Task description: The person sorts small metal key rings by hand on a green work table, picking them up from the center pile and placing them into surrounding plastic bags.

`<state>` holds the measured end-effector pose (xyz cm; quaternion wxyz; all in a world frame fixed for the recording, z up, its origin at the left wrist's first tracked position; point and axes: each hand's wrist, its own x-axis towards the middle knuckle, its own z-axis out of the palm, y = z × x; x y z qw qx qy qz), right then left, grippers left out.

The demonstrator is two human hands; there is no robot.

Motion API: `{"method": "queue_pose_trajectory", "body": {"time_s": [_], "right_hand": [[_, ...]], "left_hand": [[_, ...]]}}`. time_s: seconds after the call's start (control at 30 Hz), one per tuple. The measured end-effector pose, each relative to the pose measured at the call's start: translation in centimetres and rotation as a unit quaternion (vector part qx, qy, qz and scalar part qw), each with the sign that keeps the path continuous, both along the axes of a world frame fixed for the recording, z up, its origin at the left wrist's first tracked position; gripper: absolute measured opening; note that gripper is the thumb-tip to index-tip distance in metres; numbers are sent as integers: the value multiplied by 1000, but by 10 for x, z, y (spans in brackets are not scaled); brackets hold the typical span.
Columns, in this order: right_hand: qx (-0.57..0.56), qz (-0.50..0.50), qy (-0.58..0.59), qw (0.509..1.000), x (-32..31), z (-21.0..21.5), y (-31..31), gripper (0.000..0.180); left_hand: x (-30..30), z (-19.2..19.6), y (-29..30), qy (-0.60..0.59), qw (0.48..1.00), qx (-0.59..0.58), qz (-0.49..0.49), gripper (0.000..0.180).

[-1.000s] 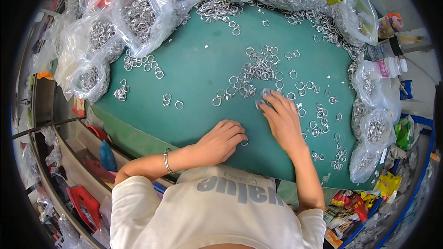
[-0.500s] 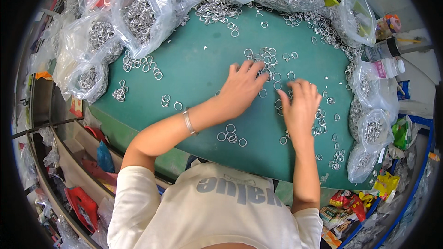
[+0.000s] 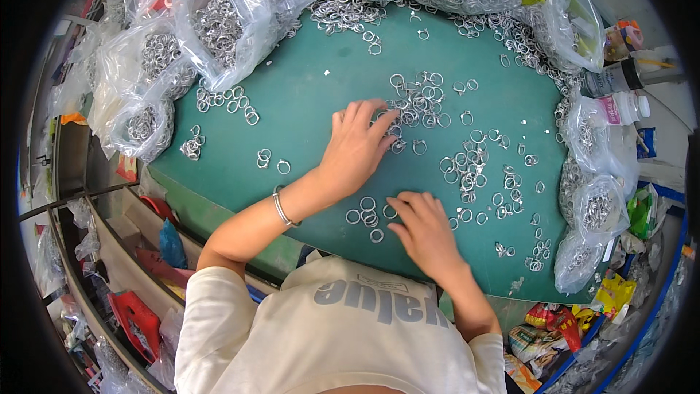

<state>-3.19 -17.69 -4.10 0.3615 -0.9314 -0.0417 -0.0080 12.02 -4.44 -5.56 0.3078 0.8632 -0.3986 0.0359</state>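
Observation:
Many small metal rings (image 3: 467, 168) lie scattered over a green table (image 3: 313, 95). My left hand (image 3: 357, 146) lies flat with fingers spread, its fingertips on a cluster of rings (image 3: 419, 98) near the table's middle. A silver bangle (image 3: 281, 209) circles that wrist. My right hand (image 3: 423, 230) rests near the front edge, fingers bent, touching a small group of rings (image 3: 367, 213). Whether it pinches a ring I cannot tell.
Clear plastic bags full of rings (image 3: 219, 22) crowd the back and left of the table, more bags (image 3: 594, 208) line the right edge. Two bottles (image 3: 612, 95) stand at the far right. Red and blue items (image 3: 138, 317) sit on shelves below left.
My right hand has drawn back from the middle ring pile to the front edge beside the small ring group. My left hand stays at the central cluster, shifted slightly left.

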Motion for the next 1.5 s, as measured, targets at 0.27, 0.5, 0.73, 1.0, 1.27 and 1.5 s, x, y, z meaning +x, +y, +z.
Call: {"method": "queue_pose_trajectory", "body": {"time_s": [0.27,0.5,0.73,1.0,1.27,1.5], "right_hand": [[-107,-87,-144,980,104,-13,-45,38],[31,-55,51,997,60,-3,-69,26],[-194,-199,-24,960,85,11,-90,26],[-153,-73,-107,980,147,-23,-66,37],[-170,-83,-88,978,83,0,-60,31],[-121,-109,-87,983,71,4,-47,23]], "left_hand": [[6,-15,4,-40,993,55,-102,41],[34,-17,-2,125,976,-93,-149,37],[73,-3,-23,394,896,-186,-82,33],[93,-33,-34,-27,996,-59,-58,26],[74,-10,-11,-2,999,-37,-21,20],[50,2,2,98,991,-94,6,15]]}}
